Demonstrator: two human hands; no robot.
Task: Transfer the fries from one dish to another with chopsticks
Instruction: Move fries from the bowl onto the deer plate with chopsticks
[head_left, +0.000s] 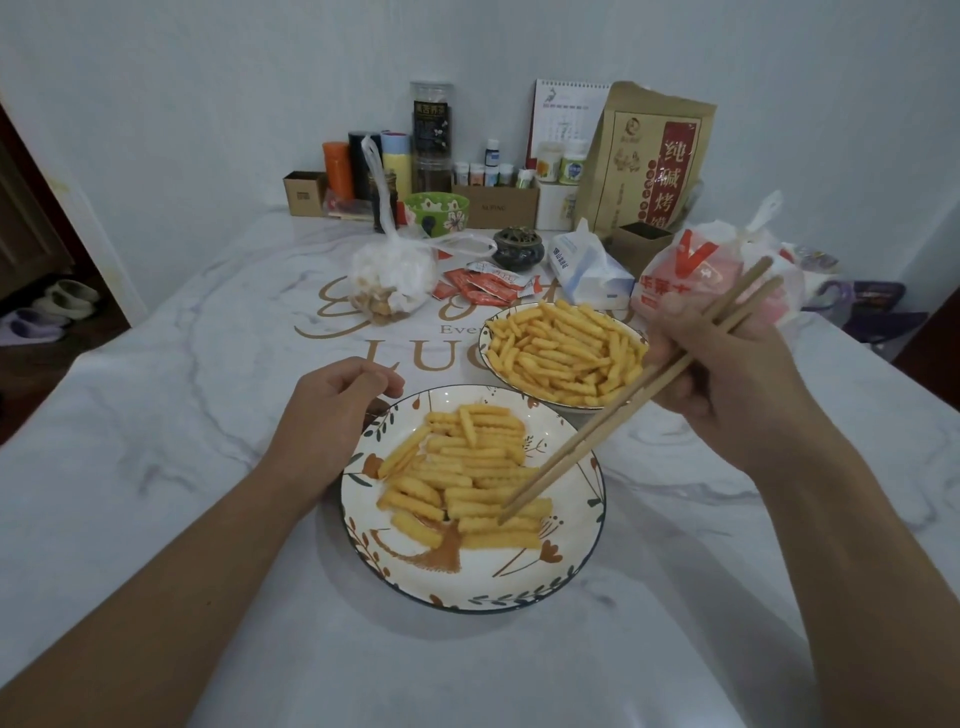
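Two chopsticks (623, 400) in the closed right hand (727, 374) slant toward 7 o'clock, tips nearly together on fries (467, 467) in the near plate (467, 592); the loosely curled, empty left hand (332, 410) steadies its 10 o'clock rim.

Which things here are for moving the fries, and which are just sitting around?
For the job:
- chopsticks in the right hand
- near plate with fries
- far bowl with fries
- left hand at the plate's rim

Just lying about:
- sauce packets
- tissue pack
- plastic bags
- brown paper bag
- green bowl
- bottles and jars
- calendar
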